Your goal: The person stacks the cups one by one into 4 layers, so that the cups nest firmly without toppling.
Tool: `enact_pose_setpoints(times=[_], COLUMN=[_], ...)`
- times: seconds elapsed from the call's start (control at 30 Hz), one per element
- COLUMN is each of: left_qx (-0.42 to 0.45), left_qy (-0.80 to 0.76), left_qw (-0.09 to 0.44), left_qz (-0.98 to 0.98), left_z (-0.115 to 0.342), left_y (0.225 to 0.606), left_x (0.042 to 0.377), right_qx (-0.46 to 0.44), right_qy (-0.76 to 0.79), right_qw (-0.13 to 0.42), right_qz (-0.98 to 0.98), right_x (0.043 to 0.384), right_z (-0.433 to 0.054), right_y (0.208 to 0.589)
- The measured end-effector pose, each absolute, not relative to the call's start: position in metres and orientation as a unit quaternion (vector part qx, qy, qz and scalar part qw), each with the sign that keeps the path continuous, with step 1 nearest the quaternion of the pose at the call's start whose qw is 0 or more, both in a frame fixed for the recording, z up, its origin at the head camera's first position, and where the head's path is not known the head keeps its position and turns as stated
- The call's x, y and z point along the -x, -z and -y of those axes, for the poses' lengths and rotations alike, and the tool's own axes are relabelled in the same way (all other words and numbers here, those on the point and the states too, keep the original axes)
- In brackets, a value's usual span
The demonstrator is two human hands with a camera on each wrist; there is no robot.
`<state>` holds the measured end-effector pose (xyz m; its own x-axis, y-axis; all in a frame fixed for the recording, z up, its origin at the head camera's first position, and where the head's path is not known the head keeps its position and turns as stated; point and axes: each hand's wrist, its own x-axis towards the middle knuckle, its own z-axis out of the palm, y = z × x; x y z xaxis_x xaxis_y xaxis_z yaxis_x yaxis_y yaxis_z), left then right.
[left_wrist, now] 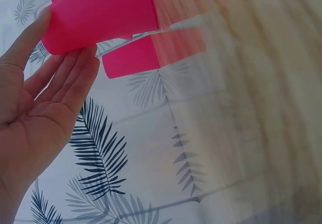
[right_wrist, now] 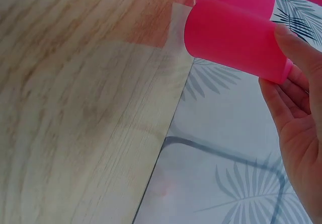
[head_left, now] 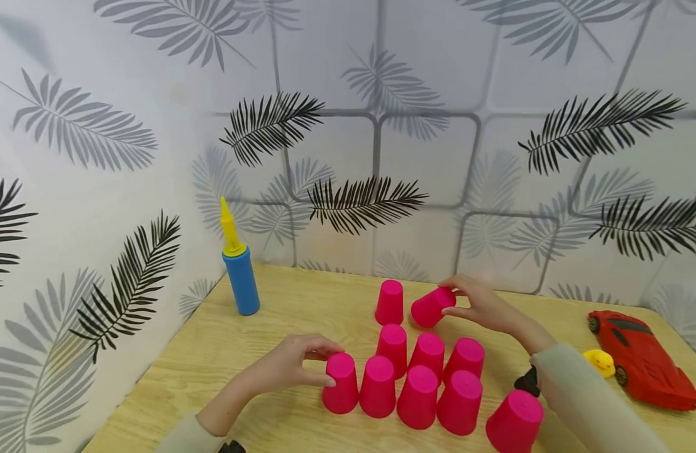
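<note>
Several pink plastic cups stand upside down in rows on the wooden table. My left hand (head_left: 293,365) holds the leftmost cup of the front row (head_left: 340,385), thumb on its near side and fingers behind; the left wrist view shows the same cup (left_wrist: 100,17) between thumb and fingers. Farther back, my right hand (head_left: 486,306) grips a tilted cup (head_left: 429,308) by its narrow base end, its mouth pointing down to the left. Beside that one stands a single upright-set cup (head_left: 390,303). In the right wrist view, thumb and fingers pinch the tilted cup (right_wrist: 234,40).
Another cup (head_left: 515,420) stands apart at the front right, near the right forearm. A blue and yellow hand pump (head_left: 241,280) stands at the back left. To the right are a red toy car (head_left: 644,362) and a yellow rubber duck (head_left: 599,363). A patterned wall (head_left: 348,157) borders the table.
</note>
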<state>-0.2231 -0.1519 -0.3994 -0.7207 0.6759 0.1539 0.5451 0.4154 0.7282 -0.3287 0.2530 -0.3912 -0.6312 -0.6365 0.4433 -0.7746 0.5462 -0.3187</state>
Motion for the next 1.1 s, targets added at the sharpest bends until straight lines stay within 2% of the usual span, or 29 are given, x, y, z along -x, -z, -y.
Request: enact_pose_setpoints(times=[0.43, 0.67, 1.1], left_qx=[-0.373, -0.369, -0.367], left_qy=[-0.419, -0.418, -0.419], left_qw=[0.082, 0.081, 0.087], left_qz=[-0.824, -0.826, -0.826], left_z=[0.153, 0.155, 0.155], left_y=[0.400, 0.399, 0.399], left_x=[0.224, 0.225, 0.225], right_qx=[-0.422, -0.416, -0.425], right_qy=[-0.221, -0.217, -0.206], right_qw=[0.127, 0.103, 0.101], right_qz=[0.870, 0.877, 0.876], right_x=[0.342, 0.349, 0.359], right_z=[-0.238, -0.229, -0.222], right_y=[0.397, 0.391, 0.393])
